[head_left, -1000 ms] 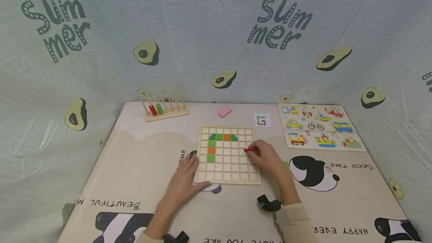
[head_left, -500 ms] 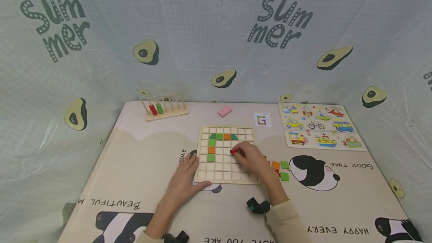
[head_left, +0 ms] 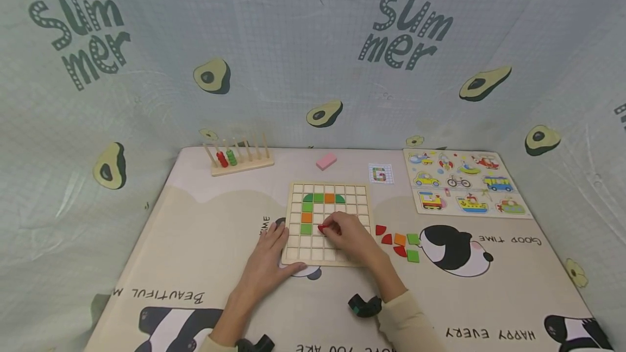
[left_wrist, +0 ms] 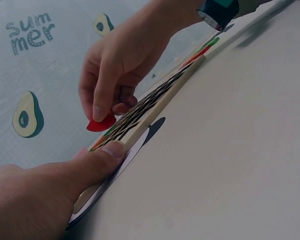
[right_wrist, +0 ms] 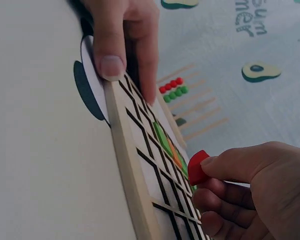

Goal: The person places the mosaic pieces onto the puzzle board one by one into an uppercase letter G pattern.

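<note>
In the head view a wooden grid board point(head_left: 317, 254) lies on the table, with green and orange pieces point(head_left: 307, 217) set in an upper row and down a left column. My right hand point(head_left: 348, 235) pinches a red quarter-round piece point(right_wrist: 197, 169) between thumb and index finger, above the board's cells. The left wrist view shows that red piece point(left_wrist: 101, 123) held just over the grid. My left hand point(head_left: 266, 257) rests along the board's left side, fingers extended, its thumb point(right_wrist: 112, 66) on the front edge. Beyond the fingers, the cell under the red piece is hard to see.
Loose red, orange and green pieces point(head_left: 399, 239) lie right of the board. Behind it are a pink block point(head_left: 326, 162) and a small pattern card point(head_left: 381, 174). A peg-and-bead rack point(head_left: 242, 168) stands back left; a vehicle puzzle board point(head_left: 464, 183) lies back right.
My right hand has carried the red piece leftward from the board's right edge to over its middle. Loose pieces it covered now show. The left hand has stayed put.
</note>
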Demonstrator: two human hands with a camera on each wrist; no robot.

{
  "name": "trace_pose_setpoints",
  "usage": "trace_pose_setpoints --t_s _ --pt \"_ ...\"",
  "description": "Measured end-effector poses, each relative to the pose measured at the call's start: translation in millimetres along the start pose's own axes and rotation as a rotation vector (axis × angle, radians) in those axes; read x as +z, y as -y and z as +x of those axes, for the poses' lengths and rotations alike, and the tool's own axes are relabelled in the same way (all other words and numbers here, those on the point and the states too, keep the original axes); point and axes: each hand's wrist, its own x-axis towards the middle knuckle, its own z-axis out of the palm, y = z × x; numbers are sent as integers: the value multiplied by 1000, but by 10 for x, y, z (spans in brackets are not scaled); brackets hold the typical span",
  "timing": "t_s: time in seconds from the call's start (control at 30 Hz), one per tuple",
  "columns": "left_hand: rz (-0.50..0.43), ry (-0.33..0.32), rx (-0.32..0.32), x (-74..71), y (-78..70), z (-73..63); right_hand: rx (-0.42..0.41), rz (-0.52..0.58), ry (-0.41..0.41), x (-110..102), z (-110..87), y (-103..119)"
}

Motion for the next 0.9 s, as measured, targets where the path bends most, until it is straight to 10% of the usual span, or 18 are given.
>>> trace_pose_setpoints --t_s 0.9 --pt "2 2 -7 -23 -17 -4 -97 -42 -5 363 32 134"
